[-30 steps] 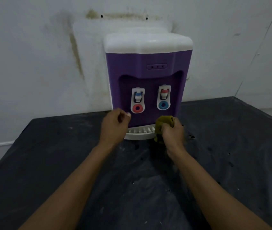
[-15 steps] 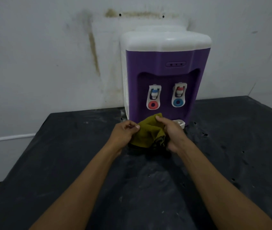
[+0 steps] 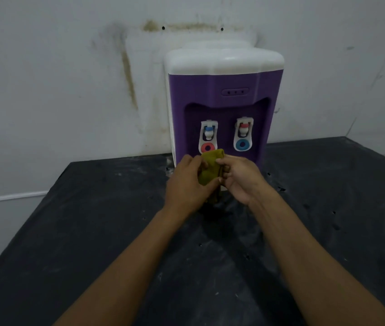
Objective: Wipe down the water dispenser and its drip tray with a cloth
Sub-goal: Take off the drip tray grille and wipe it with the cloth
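Dispenser (image 3: 224,90) on table (image 3: 92,231), against wall (image 3: 45,78).

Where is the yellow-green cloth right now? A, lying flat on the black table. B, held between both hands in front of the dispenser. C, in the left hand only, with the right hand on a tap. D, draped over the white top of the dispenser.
B: the cloth is bunched between the left hand and the right hand, low in front of the water dispenser; neither hand touches a tap.
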